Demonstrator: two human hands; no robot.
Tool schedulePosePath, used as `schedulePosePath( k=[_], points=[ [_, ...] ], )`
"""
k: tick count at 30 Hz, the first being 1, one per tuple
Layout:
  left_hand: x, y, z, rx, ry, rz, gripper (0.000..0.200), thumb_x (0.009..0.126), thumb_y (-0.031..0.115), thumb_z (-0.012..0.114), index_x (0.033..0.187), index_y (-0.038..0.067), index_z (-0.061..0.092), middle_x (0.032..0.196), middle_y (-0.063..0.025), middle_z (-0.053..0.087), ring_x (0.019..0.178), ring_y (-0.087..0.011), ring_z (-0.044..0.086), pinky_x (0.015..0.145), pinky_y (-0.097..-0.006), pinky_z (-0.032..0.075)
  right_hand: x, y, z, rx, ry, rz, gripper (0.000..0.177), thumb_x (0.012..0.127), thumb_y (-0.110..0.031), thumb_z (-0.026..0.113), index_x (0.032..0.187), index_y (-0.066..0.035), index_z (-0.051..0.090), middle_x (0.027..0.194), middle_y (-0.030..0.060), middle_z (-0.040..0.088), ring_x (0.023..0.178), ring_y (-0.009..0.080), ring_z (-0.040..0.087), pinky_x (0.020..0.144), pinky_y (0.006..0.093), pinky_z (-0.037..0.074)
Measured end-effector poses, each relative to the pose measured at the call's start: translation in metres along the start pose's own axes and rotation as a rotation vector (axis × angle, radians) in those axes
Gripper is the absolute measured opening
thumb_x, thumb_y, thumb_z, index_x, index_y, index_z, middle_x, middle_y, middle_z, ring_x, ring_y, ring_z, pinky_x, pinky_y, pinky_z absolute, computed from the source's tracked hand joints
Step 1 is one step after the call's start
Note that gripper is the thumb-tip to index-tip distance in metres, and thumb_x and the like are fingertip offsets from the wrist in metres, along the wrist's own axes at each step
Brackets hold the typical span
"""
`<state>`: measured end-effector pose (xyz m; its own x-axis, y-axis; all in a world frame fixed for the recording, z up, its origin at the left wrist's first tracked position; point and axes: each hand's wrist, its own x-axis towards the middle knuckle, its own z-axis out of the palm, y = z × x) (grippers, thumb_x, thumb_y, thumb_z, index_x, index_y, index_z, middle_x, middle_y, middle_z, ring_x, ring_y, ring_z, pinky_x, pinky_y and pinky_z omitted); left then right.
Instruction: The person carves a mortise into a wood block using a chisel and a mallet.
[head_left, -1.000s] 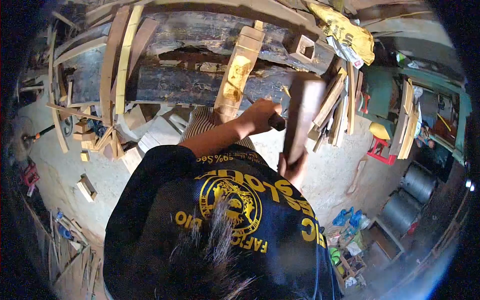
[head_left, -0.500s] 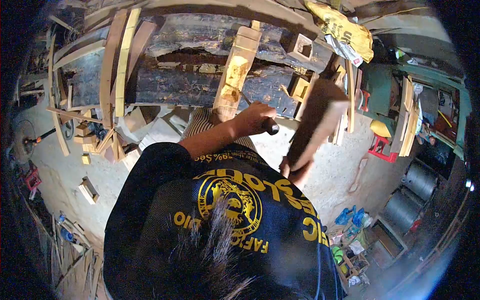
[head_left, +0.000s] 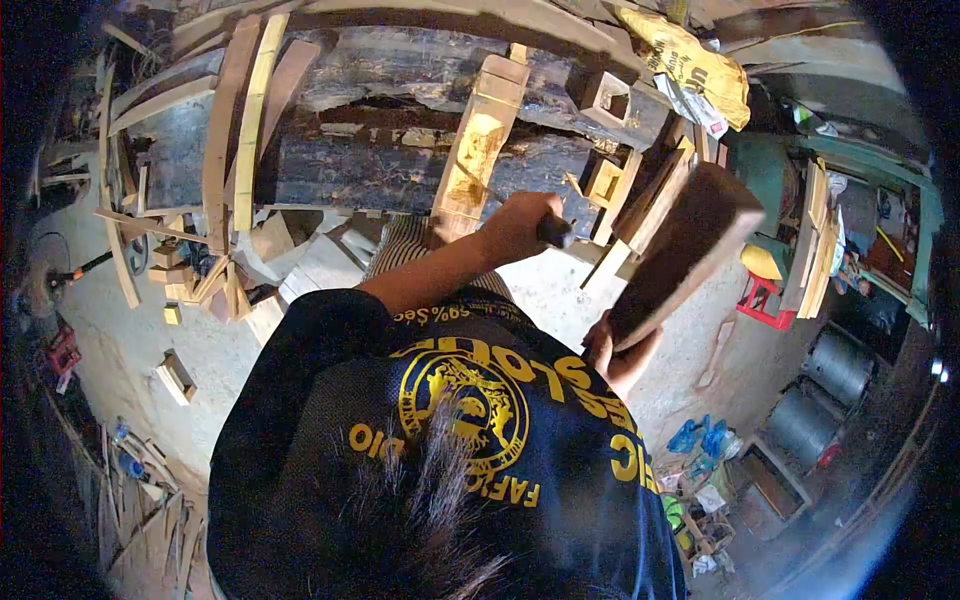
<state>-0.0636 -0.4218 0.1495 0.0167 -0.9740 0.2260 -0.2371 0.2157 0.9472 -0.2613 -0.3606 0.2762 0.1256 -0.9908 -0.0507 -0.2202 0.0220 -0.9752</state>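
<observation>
My left hand (head_left: pixel 522 226) is closed round the handle of a chisel (head_left: pixel 554 232). The chisel's thin blade reaches left to a pale timber piece (head_left: pixel 476 150), which lies across the dark, rough workbench (head_left: pixel 350 165); whether the tip touches inside the cut is hard to tell. My right hand (head_left: pixel 625 358) grips a heavy wooden mallet (head_left: pixel 690 255) at its lower end. The mallet's broad head is raised to the right, apart from the chisel handle. Part of my right hand is hidden by the mallet and my shirt.
Long boards (head_left: pixel 235 130) lie across the bench's left side. A hollow wooden block (head_left: pixel 607 100) and a yellow sack (head_left: pixel 690 65) sit at the right. Offcuts (head_left: pixel 175 270) and a small wooden piece (head_left: pixel 176 378) are on the floor, with metal drums (head_left: pixel 805 420) at far right.
The mallet and my right hand have swung to the right, away from the chisel. My left hand with the chisel has shifted slightly right and up.
</observation>
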Motion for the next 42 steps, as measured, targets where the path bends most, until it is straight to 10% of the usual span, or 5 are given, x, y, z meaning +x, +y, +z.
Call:
schedulePosePath(
  k=[7, 14, 19, 26, 42],
  points=[
    [0.002, -0.002, -0.002, -0.09, 0.104, 0.042, 0.022, 0.062, 0.013, 0.07, 0.072, 0.006, 0.052, 0.07, -0.013, 0.055, 0.067, -0.0319, 0.058, 0.058, -0.0382, 0.044, -0.003, 0.066, 0.007, 0.023, 0.103, -0.367, 0.063, 0.075, -0.002, 0.06, 0.127, -0.008, 0.025, 0.085, 0.0166, 0.053, 0.074, 0.0227, 0.053, 0.07, 0.031, 0.045],
    [0.0, -0.017, 0.004, 0.229, -0.152, 0.112, 0.034, 0.06, 0.017, 0.07, 0.091, 0.007, 0.06, 0.082, -0.0126, 0.062, 0.078, -0.0329, 0.06, 0.067, -0.0385, 0.049, 0.013, 0.008, 0.023, -0.737, -0.216, -0.03, 0.053, 0.078, -0.015, 0.064, 0.122, -0.009, 0.035, 0.077, 0.0237, 0.062, 0.071, 0.0267, 0.066, 0.06, 0.0368, 0.05],
    [-0.002, -0.002, 0.008, 0.133, 0.038, 0.031, 0.025, 0.055, 0.003, 0.066, 0.073, 0.005, 0.048, 0.066, -0.014, 0.054, 0.069, -0.0354, 0.056, 0.059, -0.0429, 0.042, 0.003, 0.01, -0.002, -0.215, -0.004, -0.022, 0.063, 0.078, 0.0, 0.06, 0.127, 0.004, 0.022, 0.103, 0.0168, 0.05, 0.097, 0.0217, 0.048, 0.084, 0.031, 0.04],
    [-0.014, 0.006, 0.01, 0.179, -0.186, 0.057, 0.023, 0.064, 0.008, 0.062, 0.081, 0.009, 0.047, 0.072, -0.0091, 0.054, 0.075, -0.0303, 0.055, 0.07, -0.0427, 0.038, 0.002, -0.047, 0.013, 0.118, 0.125, 0.013, 0.074, 0.08, 0.003, 0.052, 0.135, -0.013, 0.006, 0.086, 0.0162, 0.053, 0.061, 0.018, 0.052, 0.051, 0.0311, 0.046],
    [0.001, 0.019, 0.008, 0.094, -0.129, 0.048, 0.021, 0.057, 0.007, 0.065, 0.073, 0.006, 0.052, 0.063, -0.0123, 0.056, 0.063, -0.0348, 0.057, 0.057, -0.0422, 0.044, 0.006, -0.039, 0.014, 0.088, 0.079, 0.046, 0.06, 0.08, 0.003, 0.053, 0.128, -0.008, 0.018, 0.085, 0.0124, 0.052, 0.063, 0.016, 0.052, 0.054, 0.0287, 0.046]
  ],
)
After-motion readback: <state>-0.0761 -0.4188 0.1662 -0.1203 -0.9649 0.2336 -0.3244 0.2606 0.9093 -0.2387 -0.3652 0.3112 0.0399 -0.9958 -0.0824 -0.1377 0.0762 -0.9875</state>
